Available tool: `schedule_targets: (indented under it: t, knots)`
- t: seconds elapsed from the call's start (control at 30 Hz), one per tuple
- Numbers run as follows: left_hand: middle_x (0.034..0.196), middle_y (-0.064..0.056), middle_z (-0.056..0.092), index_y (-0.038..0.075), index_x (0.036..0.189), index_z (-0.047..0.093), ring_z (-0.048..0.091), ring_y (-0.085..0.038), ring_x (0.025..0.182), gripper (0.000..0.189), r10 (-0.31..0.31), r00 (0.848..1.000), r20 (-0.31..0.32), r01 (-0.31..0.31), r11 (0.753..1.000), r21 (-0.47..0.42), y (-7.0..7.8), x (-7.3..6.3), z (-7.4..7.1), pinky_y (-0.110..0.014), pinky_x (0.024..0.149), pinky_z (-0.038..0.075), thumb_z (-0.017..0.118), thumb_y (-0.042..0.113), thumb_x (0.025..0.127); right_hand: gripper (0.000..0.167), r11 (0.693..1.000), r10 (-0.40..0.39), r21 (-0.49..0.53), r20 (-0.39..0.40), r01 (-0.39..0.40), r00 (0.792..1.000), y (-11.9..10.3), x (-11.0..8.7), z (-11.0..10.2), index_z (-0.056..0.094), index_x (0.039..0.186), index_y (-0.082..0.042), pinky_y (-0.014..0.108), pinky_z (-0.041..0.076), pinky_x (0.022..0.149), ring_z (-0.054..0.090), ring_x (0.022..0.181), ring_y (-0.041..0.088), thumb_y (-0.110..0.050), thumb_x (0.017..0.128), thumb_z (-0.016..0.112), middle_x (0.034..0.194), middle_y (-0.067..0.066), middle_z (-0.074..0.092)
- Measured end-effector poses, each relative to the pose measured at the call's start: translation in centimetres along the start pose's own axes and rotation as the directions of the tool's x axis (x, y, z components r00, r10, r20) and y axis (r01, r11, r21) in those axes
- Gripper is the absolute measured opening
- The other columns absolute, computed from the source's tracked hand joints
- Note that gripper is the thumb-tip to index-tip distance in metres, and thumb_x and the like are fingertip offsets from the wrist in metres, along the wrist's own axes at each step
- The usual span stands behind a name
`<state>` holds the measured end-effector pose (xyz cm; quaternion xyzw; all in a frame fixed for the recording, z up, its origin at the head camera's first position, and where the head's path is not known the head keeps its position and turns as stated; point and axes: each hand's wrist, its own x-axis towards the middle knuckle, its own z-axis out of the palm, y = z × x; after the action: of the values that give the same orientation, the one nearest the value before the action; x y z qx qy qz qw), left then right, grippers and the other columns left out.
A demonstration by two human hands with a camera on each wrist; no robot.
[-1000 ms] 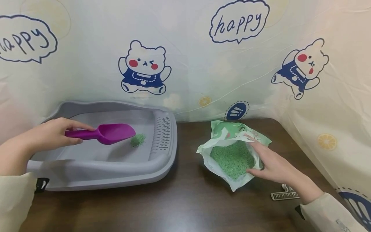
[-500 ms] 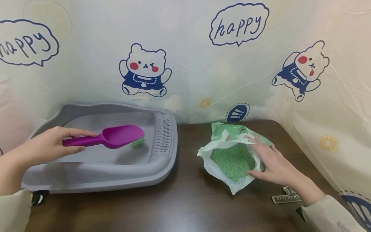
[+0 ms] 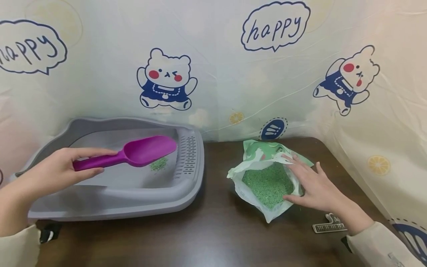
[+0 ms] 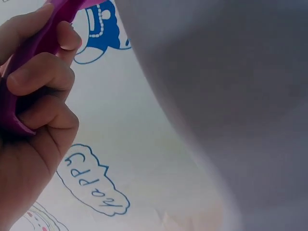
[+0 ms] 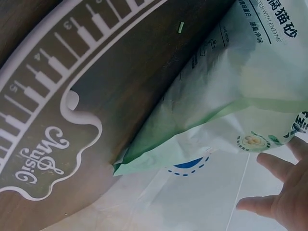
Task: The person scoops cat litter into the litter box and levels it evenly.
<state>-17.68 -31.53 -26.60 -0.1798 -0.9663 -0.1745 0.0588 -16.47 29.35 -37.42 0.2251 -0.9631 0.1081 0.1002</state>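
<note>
My left hand (image 3: 60, 170) grips the handle of a purple scoop (image 3: 150, 150), fingers curled round it in the left wrist view. The scoop's bowl looks empty and is held over a grey litter box (image 3: 116, 202). On the box floor lies a small heap of green cat litter (image 3: 158, 164), partly behind the scoop. To the right, an open bag (image 3: 245, 187) of green litter stands with its mouth facing me. My right hand (image 3: 313, 189) touches the bag's right rim with spread, fairly straight fingers; the right wrist view shows those fingers (image 5: 276, 166) along its printed side.
A piano-patterned clip (image 3: 328, 225) marked "Music" lies on the dark wooden table (image 3: 213, 230) beside my right forearm. Patterned sheeting (image 3: 213, 74) with bears hangs behind the table and along its right side. The litter box has a slotted ledge (image 3: 187, 155) on its right.
My left hand has moved the scoop to the right over the litter box, and its tip now reaches the slotted ledge. More of the litter heap shows. My right hand stays at the bag.
</note>
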Motion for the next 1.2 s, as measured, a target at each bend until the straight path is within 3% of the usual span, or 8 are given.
schedule_targets:
  t: [0.27, 0.43, 0.67, 1.03, 1.2]
  knots:
    - [0.076, 0.008, 0.059, 0.024, 0.127, 0.068, 0.045, -0.008, 0.062, 0.048, 0.054, 0.998, -0.018, -0.054, 0.998, -0.028, 1.8, -0.2, 0.3, -0.024, 0.051, 0.036, 0.081, 0.014, 0.082, 0.103, 1.000, -0.023, -0.002, -0.014, 0.023, 1.000, 0.1, 0.0, 0.2, 0.030, 0.156, -0.017, 0.079, 0.025, 0.103, 0.023, 0.152, 0.031, -0.054, 0.075, 0.080, 0.161, 0.011, 0.032]
    - [0.080, 0.010, 0.062, 0.026, 0.127, 0.068, 0.047, -0.006, 0.064, 0.052, 0.115, 0.991, -0.063, -0.118, 0.992, -0.034, 2.8, -0.2, 0.6, -0.023, 0.051, 0.037, 0.082, 0.011, 0.080, 0.102, 0.999, -0.036, -0.004, -0.024, 0.036, 0.999, 0.2, -0.1, 0.3, 0.032, 0.154, -0.013, 0.075, 0.030, 0.103, 0.025, 0.151, 0.034, -0.053, 0.074, 0.081, 0.159, 0.014, 0.035]
    - [0.095, 0.008, 0.068, 0.028, 0.126, 0.068, 0.051, -0.003, 0.071, 0.056, 0.240, 0.965, -0.109, -0.244, 0.969, -0.029, 5.0, 0.2, 1.1, -0.021, 0.054, 0.043, 0.083, 0.007, 0.077, 0.104, 0.999, -0.049, -0.004, -0.036, 0.049, 0.998, 0.3, 0.0, 0.4, 0.029, 0.156, -0.016, 0.072, 0.033, 0.104, 0.026, 0.150, 0.035, -0.053, 0.075, 0.081, 0.159, 0.013, 0.036]
    - [0.100, 0.014, 0.068, 0.027, 0.125, 0.069, 0.055, 0.001, 0.074, 0.055, 0.402, 0.907, -0.124, -0.411, 0.910, -0.055, 8.0, 0.7, 2.2, -0.020, 0.059, 0.047, 0.083, 0.005, 0.076, 0.100, 0.999, -0.050, 0.000, -0.043, 0.050, 0.998, 0.2, -0.1, 0.3, 0.036, 0.151, -0.009, 0.070, 0.035, 0.104, 0.030, 0.147, 0.040, -0.051, 0.073, 0.083, 0.157, 0.016, 0.038]
    - [0.097, 0.014, 0.067, 0.027, 0.124, 0.070, 0.054, 0.002, 0.071, 0.052, 0.420, 0.900, -0.116, -0.431, 0.898, -0.091, 9.4, 0.7, 2.7, -0.019, 0.058, 0.047, 0.082, 0.006, 0.077, 0.100, 0.998, -0.053, 0.010, -0.051, 0.054, 0.997, 0.2, -0.1, 0.4, 0.036, 0.151, -0.009, 0.069, 0.037, 0.103, 0.031, 0.146, 0.041, -0.049, 0.073, 0.083, 0.156, 0.018, 0.038]
